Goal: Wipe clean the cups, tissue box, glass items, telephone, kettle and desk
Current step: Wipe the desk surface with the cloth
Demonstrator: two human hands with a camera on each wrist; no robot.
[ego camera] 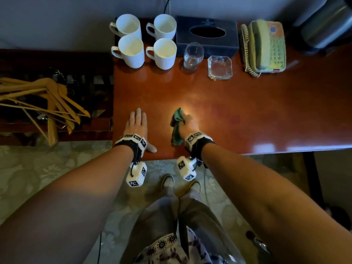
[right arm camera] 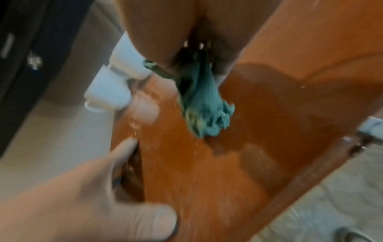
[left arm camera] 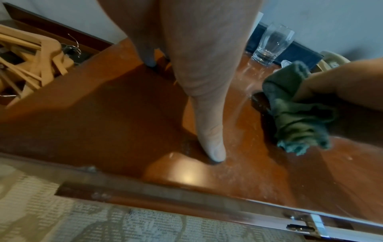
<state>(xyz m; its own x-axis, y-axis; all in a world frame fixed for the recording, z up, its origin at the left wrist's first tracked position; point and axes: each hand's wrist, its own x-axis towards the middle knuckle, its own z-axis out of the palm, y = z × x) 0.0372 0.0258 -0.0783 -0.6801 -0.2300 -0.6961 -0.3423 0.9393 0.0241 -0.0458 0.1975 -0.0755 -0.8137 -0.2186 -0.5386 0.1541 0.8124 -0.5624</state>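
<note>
My right hand point(ego camera: 185, 122) grips a bunched green cloth point(ego camera: 177, 128) just above the reddish wooden desk point(ego camera: 247, 111), near its front edge. My left hand point(ego camera: 137, 122) lies flat on the desk to the left of it, fingers straight. In the left wrist view the cloth point(left arm camera: 298, 114) hangs from the right hand, and the left thumb point(left arm camera: 213, 144) touches the wood. Along the desk's back stand several white cups point(ego camera: 131, 51), a dark tissue box point(ego camera: 207, 33), a drinking glass point(ego camera: 193, 55), a glass ashtray point(ego camera: 220, 67) and a beige telephone point(ego camera: 266, 46). A steel kettle point(ego camera: 327, 21) stands at the far right.
Wooden hangers point(ego camera: 43, 103) lie piled on a lower dark rack left of the desk. Patterned carpet point(ego camera: 47, 178) covers the floor at the desk's front edge, where my feet stand. A wall runs behind the desk.
</note>
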